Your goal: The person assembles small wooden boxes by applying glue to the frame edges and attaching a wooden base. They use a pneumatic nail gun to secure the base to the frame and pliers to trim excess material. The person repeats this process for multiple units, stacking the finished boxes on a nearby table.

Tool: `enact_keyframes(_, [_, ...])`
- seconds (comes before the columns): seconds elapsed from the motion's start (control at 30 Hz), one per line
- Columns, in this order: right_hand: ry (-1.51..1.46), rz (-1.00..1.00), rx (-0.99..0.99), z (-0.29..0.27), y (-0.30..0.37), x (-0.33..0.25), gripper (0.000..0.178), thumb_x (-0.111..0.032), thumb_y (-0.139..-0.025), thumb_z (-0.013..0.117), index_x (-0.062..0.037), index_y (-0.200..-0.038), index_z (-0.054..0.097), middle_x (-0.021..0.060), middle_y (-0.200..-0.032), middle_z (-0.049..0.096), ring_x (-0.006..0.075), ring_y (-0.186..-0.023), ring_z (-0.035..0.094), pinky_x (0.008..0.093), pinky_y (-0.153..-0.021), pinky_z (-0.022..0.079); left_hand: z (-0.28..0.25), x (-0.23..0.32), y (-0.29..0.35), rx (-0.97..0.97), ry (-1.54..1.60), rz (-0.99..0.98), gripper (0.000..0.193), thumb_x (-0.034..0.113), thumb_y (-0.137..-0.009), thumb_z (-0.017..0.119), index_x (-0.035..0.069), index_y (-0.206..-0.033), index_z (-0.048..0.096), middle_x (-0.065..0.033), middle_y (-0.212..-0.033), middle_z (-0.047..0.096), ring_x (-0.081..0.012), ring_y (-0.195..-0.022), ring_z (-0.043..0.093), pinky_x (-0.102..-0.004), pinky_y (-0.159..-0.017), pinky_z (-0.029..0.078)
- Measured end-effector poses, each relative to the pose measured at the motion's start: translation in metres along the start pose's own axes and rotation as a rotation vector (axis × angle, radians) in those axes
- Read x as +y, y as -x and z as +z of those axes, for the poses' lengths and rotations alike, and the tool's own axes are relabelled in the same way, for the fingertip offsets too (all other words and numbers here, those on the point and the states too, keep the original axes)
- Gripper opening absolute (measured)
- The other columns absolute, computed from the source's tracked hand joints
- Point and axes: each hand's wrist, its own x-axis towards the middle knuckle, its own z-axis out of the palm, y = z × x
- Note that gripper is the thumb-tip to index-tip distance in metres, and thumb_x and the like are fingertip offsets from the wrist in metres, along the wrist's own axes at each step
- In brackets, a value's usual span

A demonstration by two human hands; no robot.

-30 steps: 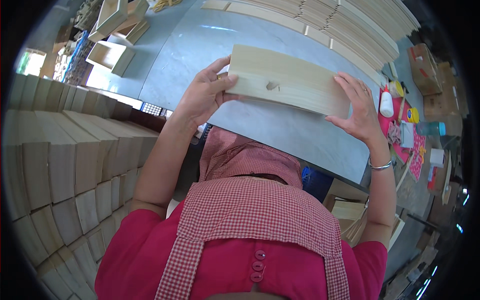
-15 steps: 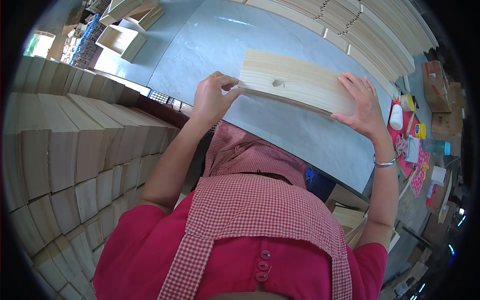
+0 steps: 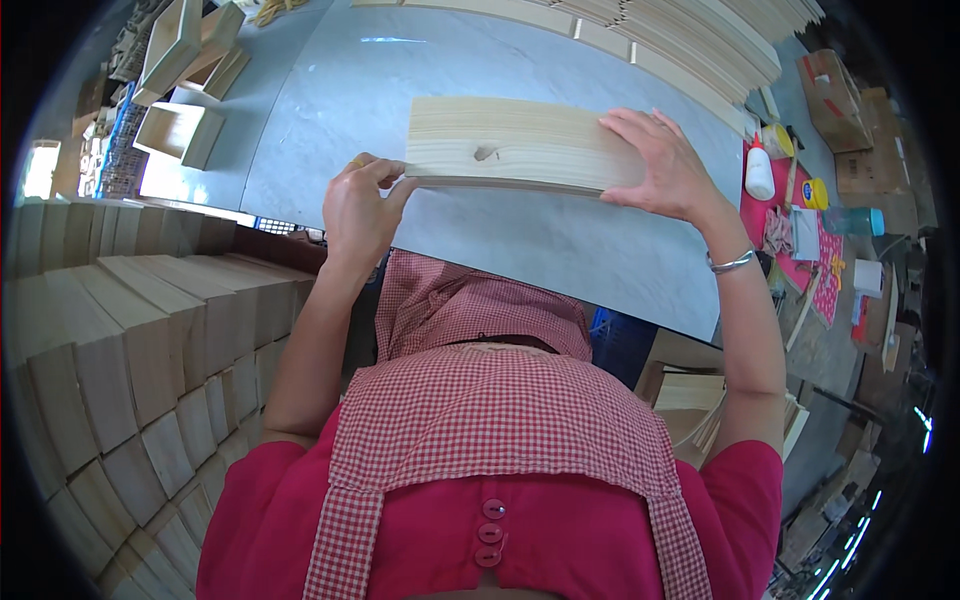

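A pale wooden board (image 3: 520, 145) with a dark knot on its face is held level in front of me, over the grey-blue tabletop (image 3: 520, 235). My left hand (image 3: 362, 208) pinches its left end at the near corner, thumb below and fingers curled. At the other end my right hand (image 3: 662, 165) grips the board, with the thumb on the near edge and the fingers spread over the far corner. A thin darker edge shows along the board's near side. Whether it rests on the table or is lifted slightly, I cannot tell.
Stacked wooden pieces (image 3: 130, 330) rise on my left. Open wooden boxes (image 3: 180, 133) stand at the far left. Long wooden strips (image 3: 690, 60) lie along the far edge. To the right are a white glue bottle (image 3: 759, 172), a yellow-lidded jar (image 3: 815, 193) and a cardboard box (image 3: 835, 100).
The whole view has shifted, so the table and things on it sit further left. The board looks more level than before, with both hands still on its ends.
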Motion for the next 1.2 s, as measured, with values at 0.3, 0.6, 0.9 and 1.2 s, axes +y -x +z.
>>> enact_keyframes(0.3, [-0.036,0.018,-0.041,0.003,-0.005,-0.001,0.086,-0.038,-0.068,0.089,-0.0077,-0.141,0.055,0.0111,-0.144,0.056,0.0316,-0.134,0.053,0.0501,-0.121,0.035,0.001,0.000,-0.002,-0.005,0.018,0.023,0.022,0.016,-0.083,0.081,0.001,-0.099,0.080,-0.0121,-0.087,0.071,-0.0242,-0.079,0.069,-0.0361,-0.072,0.053])
enact_keyframes(0.6, [-0.085,0.047,0.390,0.012,0.023,0.011,0.048,-0.023,-0.081,0.082,-0.0054,-0.123,0.065,0.0139,-0.123,0.065,0.0328,-0.115,0.061,0.0427,-0.103,0.047,0.000,0.000,0.000,0.020,-0.018,0.069,0.022,0.015,-0.084,0.080,0.000,-0.100,0.079,-0.0123,-0.089,0.071,-0.0253,-0.082,0.069,-0.0371,-0.075,0.052])
enact_keyframes(0.9, [-0.216,0.339,0.391,0.046,0.081,-0.016,0.009,-0.014,-0.086,0.074,-0.0054,-0.087,0.071,0.0078,-0.080,0.066,0.0266,-0.078,0.067,0.0414,-0.079,0.050,0.002,-0.003,-0.003,0.020,-0.042,0.095,0.021,0.013,-0.084,0.080,-0.002,-0.099,0.079,-0.0125,-0.088,0.072,-0.0239,-0.081,0.069,-0.0367,-0.075,0.052])
enact_keyframes(1.2, [-0.167,0.249,0.418,0.050,0.075,-0.008,0.009,-0.010,-0.085,0.074,-0.0035,-0.081,0.069,0.0085,-0.075,0.064,0.0288,-0.074,0.062,0.0408,-0.076,0.048,0.000,0.003,-0.004,0.009,-0.023,0.098,0.017,0.009,-0.083,0.081,-0.002,-0.097,0.079,-0.0135,-0.085,0.072,-0.0243,-0.078,0.069,-0.0362,-0.075,0.052])
